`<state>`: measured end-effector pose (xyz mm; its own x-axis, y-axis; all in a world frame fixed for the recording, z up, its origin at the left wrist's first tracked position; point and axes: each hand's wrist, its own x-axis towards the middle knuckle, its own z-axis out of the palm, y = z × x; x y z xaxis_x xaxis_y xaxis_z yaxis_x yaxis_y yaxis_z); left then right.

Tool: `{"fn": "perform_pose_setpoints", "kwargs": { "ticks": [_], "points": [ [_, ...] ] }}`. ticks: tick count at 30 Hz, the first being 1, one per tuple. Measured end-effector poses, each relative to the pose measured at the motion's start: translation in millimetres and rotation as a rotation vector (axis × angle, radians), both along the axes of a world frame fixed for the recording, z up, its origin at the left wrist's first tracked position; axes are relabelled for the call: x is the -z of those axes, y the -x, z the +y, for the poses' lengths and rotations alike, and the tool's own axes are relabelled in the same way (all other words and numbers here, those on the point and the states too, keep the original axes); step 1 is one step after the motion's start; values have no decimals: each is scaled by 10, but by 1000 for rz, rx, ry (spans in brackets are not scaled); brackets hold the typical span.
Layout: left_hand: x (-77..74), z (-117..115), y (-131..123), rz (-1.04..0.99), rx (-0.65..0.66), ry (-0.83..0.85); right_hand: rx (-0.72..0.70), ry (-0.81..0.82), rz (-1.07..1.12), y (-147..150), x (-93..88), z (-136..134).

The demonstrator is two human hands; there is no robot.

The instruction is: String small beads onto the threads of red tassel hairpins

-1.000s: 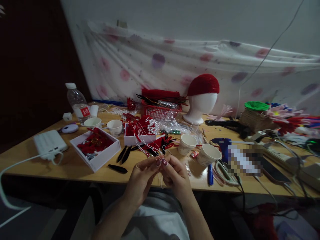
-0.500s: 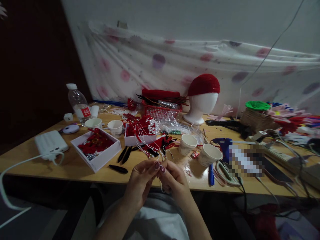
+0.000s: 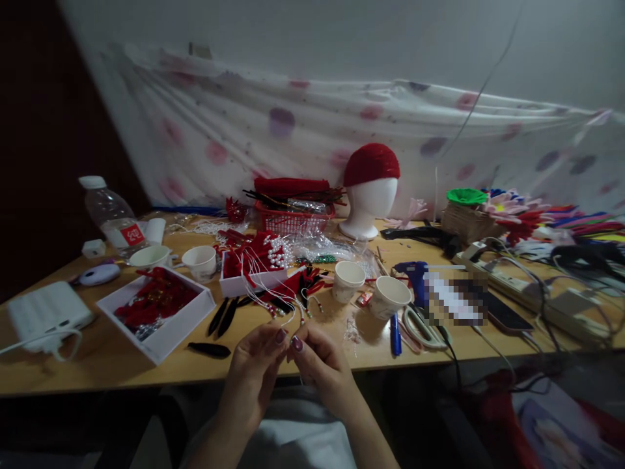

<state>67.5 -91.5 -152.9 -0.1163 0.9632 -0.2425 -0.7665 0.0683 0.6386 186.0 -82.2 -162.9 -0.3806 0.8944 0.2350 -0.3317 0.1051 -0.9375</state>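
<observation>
My left hand and my right hand meet at the table's front edge, thumbs and fingertips pinched. Thin white strings run from the heap on the small white box towards both hands, with small beads strung just past the fingertips. A bit of white string shows below my right hand. Exactly how the ends lie between the fingers is too small to make out. Beyond them, red velvety pieces and a bunch of white pearl beads lie on the small white box.
An open white box of red pieces stands left. Paper cups, a blue marker, scissors and a blue glue gun are to the right. Behind are a red basket and a white foam head.
My view has turned right, so the table things sit further left. My fingertips, close together before, have drawn slightly apart, and the beaded strings now show nearer my right fingertips.
</observation>
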Motion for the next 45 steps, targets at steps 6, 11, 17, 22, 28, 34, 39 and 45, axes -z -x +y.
{"fn": "perform_pose_setpoints", "kwargs": {
  "ticks": [6, 11, 17, 22, 28, 34, 39, 45],
  "points": [
    [96, -5, 52, 24, 14, 1, 2, 13, -37, 19, 97, 9],
    [157, 23, 99, 70, -15, -87, 32, -40, -128, -54, 75, 41],
    [337, 266, 432, -70, -172, -86, 311, -128, -253, -491, 72, 216],
    [258, 252, 527, -80, -193, -45, 479, -127, -276, -767, 87, 255],
    [37, 125, 364, 32, -278, -104, 622, -214, -446, -798, 78, 267],
    [103, 144, 263, 244, -289, -150, 778, -317, -680, -808, 93, 277],
    [39, 68, 26, 477, -290, -278, 734, -361, -567, -589, -93, 64],
    [97, 22, -53, 544, -144, -310, 196, -40, -195, -131, -105, -100]
  ]
}}
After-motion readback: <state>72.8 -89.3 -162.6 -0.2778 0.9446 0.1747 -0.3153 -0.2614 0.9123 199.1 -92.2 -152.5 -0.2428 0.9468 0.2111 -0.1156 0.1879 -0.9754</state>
